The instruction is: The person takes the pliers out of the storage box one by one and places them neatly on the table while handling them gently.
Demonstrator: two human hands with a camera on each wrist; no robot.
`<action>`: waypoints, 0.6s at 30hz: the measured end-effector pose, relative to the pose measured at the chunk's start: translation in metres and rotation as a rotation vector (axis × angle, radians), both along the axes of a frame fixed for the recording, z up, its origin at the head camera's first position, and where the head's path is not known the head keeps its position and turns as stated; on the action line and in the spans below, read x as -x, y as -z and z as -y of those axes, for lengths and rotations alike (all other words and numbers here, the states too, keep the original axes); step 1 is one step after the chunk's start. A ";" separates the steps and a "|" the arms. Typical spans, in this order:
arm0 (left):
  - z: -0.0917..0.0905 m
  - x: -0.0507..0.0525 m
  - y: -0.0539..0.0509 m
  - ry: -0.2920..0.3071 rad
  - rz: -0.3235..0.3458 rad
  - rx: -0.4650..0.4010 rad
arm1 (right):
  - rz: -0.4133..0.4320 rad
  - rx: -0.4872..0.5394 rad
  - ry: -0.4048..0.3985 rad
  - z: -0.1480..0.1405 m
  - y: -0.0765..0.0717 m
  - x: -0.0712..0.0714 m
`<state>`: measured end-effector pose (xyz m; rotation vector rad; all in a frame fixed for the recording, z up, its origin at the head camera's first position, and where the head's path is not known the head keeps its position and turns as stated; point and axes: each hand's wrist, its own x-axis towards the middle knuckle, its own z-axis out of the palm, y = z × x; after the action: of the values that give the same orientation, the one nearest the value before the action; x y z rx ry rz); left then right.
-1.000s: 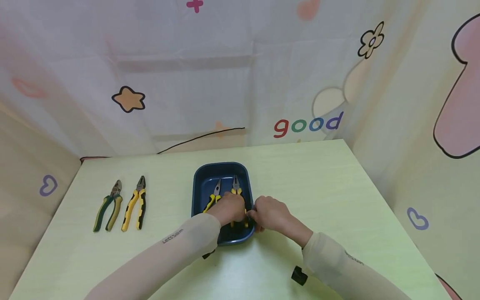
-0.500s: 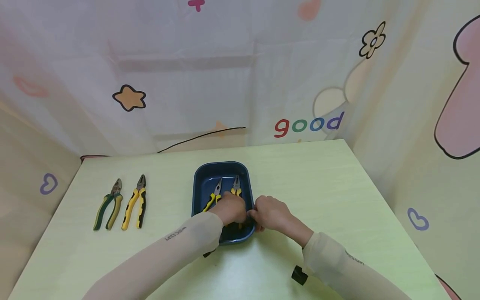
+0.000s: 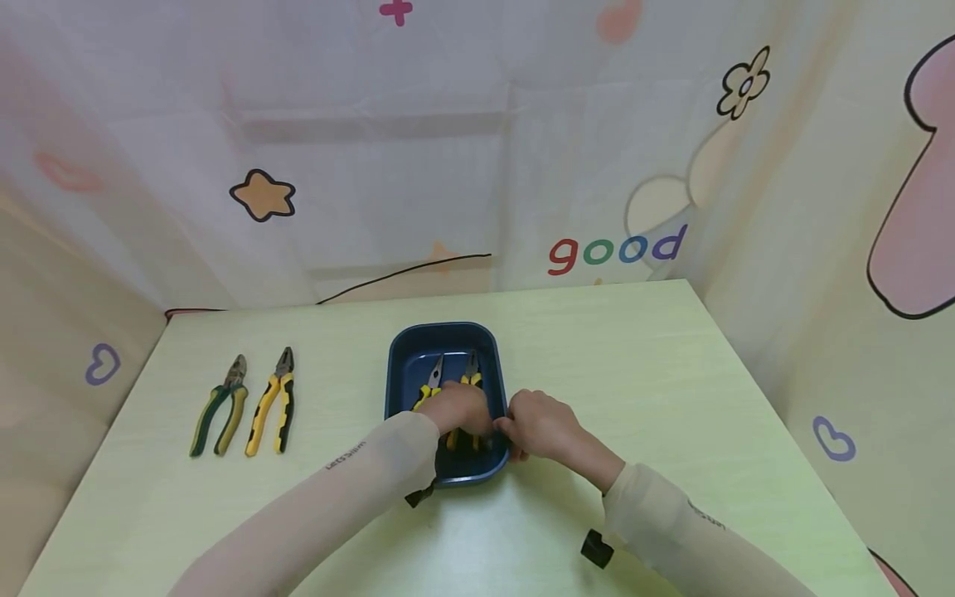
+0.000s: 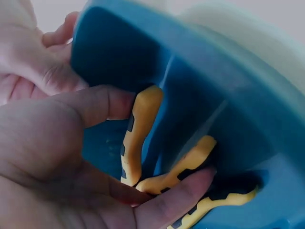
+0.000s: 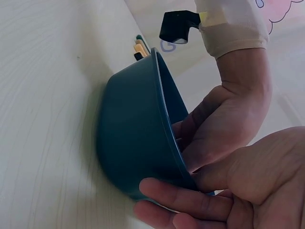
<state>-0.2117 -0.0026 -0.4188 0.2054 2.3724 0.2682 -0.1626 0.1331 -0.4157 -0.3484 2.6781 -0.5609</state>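
Note:
My left hand point(image 3: 460, 408) reaches down into a dark blue box point(image 3: 421, 332). Its thumb and fingers pinch the yellow-and-black handles point(image 4: 143, 129) of a pair of pliers lying along the box's right side; the hand covers part of them. To their left in the box are yellow-handled long-nose pliers point(image 3: 427, 394), partly behind the hand. In the left wrist view a further yellow handle point(image 4: 217, 202) lies beneath the fingers. My right hand point(image 3: 540, 424) grips the box's right rim, thumb at the edge and fingers against the outer wall.
On the pale green table point(image 3: 627, 356), left of the box, lie green-handled pliers point(image 3: 219, 410) and yellow-and-black pliers point(image 3: 271, 406), side by side. A printed curtain point(image 3: 418, 182) stands behind the table. A black wrist mount point(image 3: 597, 549) hangs by the right sleeve.
The handles of the right-hand pliers in the box have shifted slightly left under my left hand. My right hand has kept its place on the rim.

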 end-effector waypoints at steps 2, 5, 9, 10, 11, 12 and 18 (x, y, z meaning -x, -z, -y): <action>0.003 0.004 0.003 -0.016 0.032 -0.034 | -0.007 -0.002 -0.001 0.000 0.000 -0.001; 0.008 0.006 -0.001 -0.044 0.077 -0.092 | -0.017 -0.005 -0.003 0.000 0.000 0.000; 0.016 0.005 -0.006 -0.094 0.108 -0.161 | -0.019 -0.001 -0.003 0.001 0.001 0.000; 0.018 0.005 -0.006 -0.123 0.111 -0.176 | -0.019 0.000 -0.002 0.001 0.001 0.000; 0.021 0.006 -0.007 -0.155 0.109 -0.193 | -0.018 0.002 -0.001 0.001 0.001 0.000; 0.024 0.006 -0.008 -0.178 0.103 -0.202 | -0.016 0.002 0.000 0.001 0.001 0.000; 0.036 0.006 -0.012 -0.289 0.086 -0.296 | 0.008 0.017 0.016 0.001 0.002 0.000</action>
<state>-0.2177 -0.0385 -0.4064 -0.0138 2.2649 0.7518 -0.1626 0.1326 -0.4172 -0.3287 2.6717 -0.5894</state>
